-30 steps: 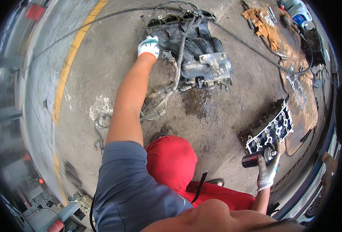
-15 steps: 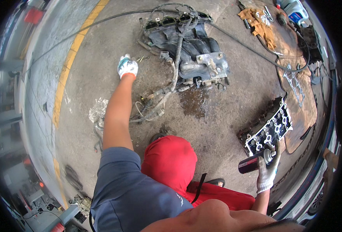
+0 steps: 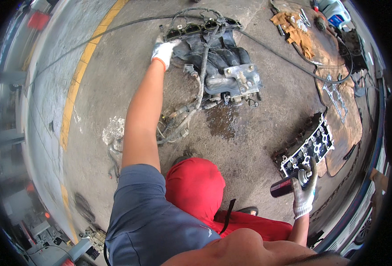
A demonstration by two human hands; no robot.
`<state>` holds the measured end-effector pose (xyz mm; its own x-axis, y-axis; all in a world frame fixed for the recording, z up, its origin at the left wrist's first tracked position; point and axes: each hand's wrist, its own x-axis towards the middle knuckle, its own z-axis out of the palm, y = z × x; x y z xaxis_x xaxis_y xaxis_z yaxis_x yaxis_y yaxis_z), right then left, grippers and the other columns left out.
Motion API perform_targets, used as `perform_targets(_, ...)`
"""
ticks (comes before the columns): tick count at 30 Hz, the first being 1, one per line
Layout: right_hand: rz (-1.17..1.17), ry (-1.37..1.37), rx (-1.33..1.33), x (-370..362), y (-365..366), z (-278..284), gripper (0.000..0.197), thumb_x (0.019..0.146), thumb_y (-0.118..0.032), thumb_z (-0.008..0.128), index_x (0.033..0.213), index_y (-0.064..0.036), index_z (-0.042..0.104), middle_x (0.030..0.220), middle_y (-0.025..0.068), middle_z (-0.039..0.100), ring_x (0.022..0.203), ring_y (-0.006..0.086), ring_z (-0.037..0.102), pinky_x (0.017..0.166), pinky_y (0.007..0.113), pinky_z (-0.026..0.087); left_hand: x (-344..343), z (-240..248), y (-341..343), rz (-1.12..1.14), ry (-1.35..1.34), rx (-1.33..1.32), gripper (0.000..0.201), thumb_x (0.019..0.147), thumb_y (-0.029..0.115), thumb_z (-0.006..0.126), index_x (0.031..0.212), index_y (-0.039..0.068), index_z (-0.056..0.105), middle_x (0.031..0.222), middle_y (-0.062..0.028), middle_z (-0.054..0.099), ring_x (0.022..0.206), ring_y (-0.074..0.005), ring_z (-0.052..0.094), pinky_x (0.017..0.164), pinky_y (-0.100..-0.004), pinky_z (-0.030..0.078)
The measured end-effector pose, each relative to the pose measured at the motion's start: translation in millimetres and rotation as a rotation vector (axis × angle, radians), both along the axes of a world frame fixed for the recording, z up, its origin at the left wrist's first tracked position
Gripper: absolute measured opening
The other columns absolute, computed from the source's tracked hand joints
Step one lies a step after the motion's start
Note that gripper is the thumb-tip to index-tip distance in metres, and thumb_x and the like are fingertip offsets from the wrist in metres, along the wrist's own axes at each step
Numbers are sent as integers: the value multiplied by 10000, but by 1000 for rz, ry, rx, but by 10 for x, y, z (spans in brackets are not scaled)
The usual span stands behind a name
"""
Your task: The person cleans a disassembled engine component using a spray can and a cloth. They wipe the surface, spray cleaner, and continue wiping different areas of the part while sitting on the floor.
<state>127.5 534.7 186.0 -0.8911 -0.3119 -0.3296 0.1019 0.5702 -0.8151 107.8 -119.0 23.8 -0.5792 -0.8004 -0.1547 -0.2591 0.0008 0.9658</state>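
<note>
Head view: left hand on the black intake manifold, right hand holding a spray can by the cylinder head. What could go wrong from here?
1. The left hand grips the corner of the black plastic intake manifold; the grey wiring harness draped over it trails to the floor and could snag if the part is dragged.
2. A dark wet patch lies just below the manifold, a likely slip spot.
3. The right hand holds the dark spray can in a one-handed grip beside the metal cylinder head; it could slip or spray astray.

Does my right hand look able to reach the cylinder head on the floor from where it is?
Probably yes. The right hand, gripping a dark spray can, hovers right at the near end of the cylinder head, with nothing between them.
</note>
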Motion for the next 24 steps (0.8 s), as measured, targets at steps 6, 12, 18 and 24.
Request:
perform_targets(6, 147, -12, 44, 29, 46, -304, 1064, 757, -150, 933, 1645, -43, 356, 1557, 148, 515, 1405, 299, 519, 1215, 424, 406, -92, 89, -201, -27, -95, 140, 737, 806, 30, 831, 1483, -7, 542, 1298, -192, 722, 1124, -301, 698, 944, -413, 564)
perform_targets(12, 478, -63, 277, 172, -105, -503, 1021, 727, -35, 914, 1606, -35, 394, 1485, 206, 591, 1388, 357, 576, 1190, 424, 452, -130, 91, 123, 100, 62, -26, 615, 810, -44, 776, 1382, -11, 553, 1219, -164, 724, 1045, -246, 702, 886, -362, 581)
perform_targets(18, 681, -40, 381, 80, -196, -712, 932, 780, -83, 887, 1592, -102, 429, 1499, 238, 553, 1396, 427, 536, 1194, 456, 447, 217, 414, 661, 49, 238, -174, 649, 821, -96, 785, 1418, 33, 566, 1331, -131, 646, 1158, -227, 655, 992, -355, 557)
perform_targets(24, 805, 99, 363, -37, -46, -1050, 830, 814, -128, 843, 1555, -87, 473, 1498, 241, 541, 1370, 431, 545, 1158, 450, 472, 401, 1036, 1414, -57, 318, -581, 631, 852, -100, 726, 1444, 42, 561, 1411, -122, 613, 1289, -230, 592, 1096, -358, 508)
